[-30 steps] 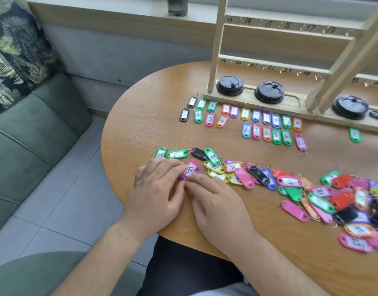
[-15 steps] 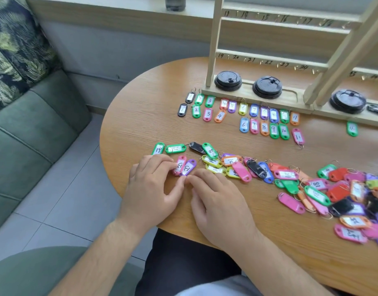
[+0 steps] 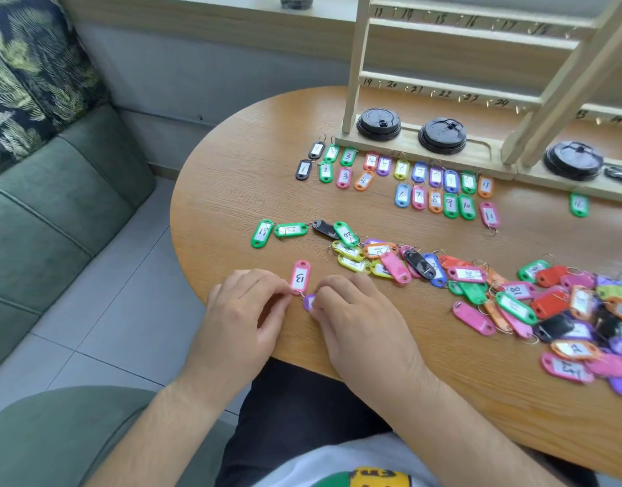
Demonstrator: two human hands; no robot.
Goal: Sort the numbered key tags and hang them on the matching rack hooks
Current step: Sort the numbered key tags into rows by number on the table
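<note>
Pink plastic key tag marked 13 (image 3: 300,277) lies flat near the front edge of the round wooden counter (image 3: 232,177), its long axis pointing away from the person. The left hand (image 3: 241,311) pinches its near end in its fingers (image 3: 267,283), while the right hand (image 3: 360,323) pinches a small purple plastic tag (image 3: 308,302) just beside that end; whether the two are linked I cannot tell. The pale wooden rack with numbered hooks (image 3: 453,89) stands well apart at the far right, so the carry likely passes over the loose heap of coloured tags (image 3: 513,297) and the sorted rows of low-numbered tags (image 3: 418,196).
</note>
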